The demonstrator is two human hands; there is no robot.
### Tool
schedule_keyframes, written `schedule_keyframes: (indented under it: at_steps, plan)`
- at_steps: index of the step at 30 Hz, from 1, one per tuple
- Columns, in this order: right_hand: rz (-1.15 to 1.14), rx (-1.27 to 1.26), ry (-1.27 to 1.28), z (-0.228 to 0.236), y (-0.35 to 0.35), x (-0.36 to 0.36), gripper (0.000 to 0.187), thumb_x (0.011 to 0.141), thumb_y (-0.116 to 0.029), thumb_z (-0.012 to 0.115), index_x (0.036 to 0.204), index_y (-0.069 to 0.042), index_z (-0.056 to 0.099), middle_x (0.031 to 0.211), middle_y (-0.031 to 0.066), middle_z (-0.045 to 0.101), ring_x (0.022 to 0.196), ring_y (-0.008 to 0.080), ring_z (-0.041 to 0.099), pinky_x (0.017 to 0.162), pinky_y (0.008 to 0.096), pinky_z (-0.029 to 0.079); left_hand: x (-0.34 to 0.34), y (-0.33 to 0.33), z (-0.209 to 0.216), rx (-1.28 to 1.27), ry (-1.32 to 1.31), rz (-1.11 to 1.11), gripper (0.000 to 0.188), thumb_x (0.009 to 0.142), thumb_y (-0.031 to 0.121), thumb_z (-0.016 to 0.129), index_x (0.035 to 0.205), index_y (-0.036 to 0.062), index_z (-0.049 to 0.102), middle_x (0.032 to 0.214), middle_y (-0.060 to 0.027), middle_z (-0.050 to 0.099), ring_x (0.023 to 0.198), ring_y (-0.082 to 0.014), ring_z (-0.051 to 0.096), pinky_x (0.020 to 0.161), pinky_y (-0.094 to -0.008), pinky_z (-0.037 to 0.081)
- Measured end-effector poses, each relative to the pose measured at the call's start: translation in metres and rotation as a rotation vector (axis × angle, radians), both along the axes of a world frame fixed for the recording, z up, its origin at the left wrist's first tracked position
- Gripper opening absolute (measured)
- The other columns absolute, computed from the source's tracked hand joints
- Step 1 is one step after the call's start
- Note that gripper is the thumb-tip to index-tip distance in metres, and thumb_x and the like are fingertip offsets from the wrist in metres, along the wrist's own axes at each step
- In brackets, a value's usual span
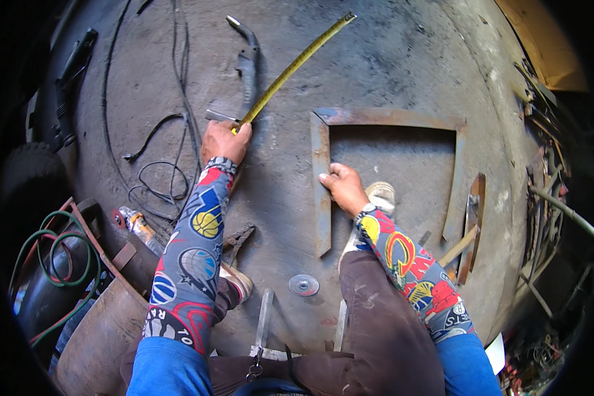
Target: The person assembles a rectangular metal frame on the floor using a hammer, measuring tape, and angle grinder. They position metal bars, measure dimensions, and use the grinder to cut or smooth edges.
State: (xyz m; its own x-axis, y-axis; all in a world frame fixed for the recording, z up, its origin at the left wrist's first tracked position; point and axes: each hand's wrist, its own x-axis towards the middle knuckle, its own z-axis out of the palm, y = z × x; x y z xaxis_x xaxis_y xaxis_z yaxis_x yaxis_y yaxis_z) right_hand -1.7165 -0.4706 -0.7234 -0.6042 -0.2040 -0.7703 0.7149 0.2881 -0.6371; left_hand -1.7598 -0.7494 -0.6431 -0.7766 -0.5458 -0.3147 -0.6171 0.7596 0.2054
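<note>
My left hand [226, 140] is closed around a tape measure, whose case is mostly hidden by the fingers. Its yellow blade [296, 65] sticks out up and to the right, with the free end over the floor. To the right, a three-sided frame of rusty steel angle bars [321, 155] lies on the concrete, its near side without a bar. My right hand [345, 187] pinches the inner edge of the frame's left bar between thumb and fingers. Just beyond my left hand lies a grey welding torch [247, 72] with a bent neck.
Black cables [183, 105] loop over the floor at left. A round metal disc [303, 285] and a dark clamp [239, 243] lie near my feet. Green hose [86, 247] coils by a rusty cylinder [99, 336]. Steel strips [474, 218] lie right; scrap metal [548, 185] piles beyond.
</note>
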Motion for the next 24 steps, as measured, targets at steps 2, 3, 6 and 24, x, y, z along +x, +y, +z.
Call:
schedule_keyframes:
  at_steps: [2,3,6,24]
  plan:
    - [0.057,-0.037,-0.008,0.012,0.004,-0.004,0.025,0.094,-0.012,0.071,0.11,0.006,0.068,0.092,0.01,0.075,0.082,0.014,0.068,0.074,0.0313,0.053,-0.015,-0.011,0.009,-0.021,0.06,-0.062,0.048,0.086,0.05,0.067,0.104,0.0072,0.08,0.107,-0.0247,0.072,0.101,-0.0405,0.069,0.092,-0.047,0.053]
    - [0.039,-0.039,-0.031,0.019,0.002,-0.006,0.022,0.094,-0.011,0.07,0.109,0.005,0.068,0.091,0.0094,0.074,0.081,0.0136,0.068,0.074,0.031,0.053,-0.019,-0.015,0.015,0.058,0.055,-0.083,0.048,0.086,0.049,0.067,0.104,0.0068,0.08,0.105,-0.0241,0.073,0.099,-0.04,0.07,0.091,-0.0458,0.054]
    - [0.028,-0.038,-0.069,0.037,-0.001,-0.013,0.016,0.096,-0.009,0.067,0.107,0.003,0.068,0.09,0.0068,0.073,0.08,0.0122,0.066,0.074,0.0291,0.052,-0.027,-0.016,0.025,0.18,0.049,-0.134,0.047,0.087,0.047,0.067,0.104,0.0045,0.079,0.096,-0.0221,0.075,0.089,-0.0373,0.073,0.084,-0.0423,0.057]
    - [0.315,0.107,0.017,0.057,0.044,-0.016,0.047,0.087,-0.019,0.082,0.122,0.006,0.062,0.101,0.0092,0.07,0.085,0.0117,0.066,0.078,0.0269,0.056,-0.013,-0.038,0.018,0.451,0.198,-0.265,0.041,0.084,0.041,0.068,0.097,0.003,0.078,0.089,-0.0214,0.071,0.085,-0.0391,0.069,0.079,-0.046,0.054]
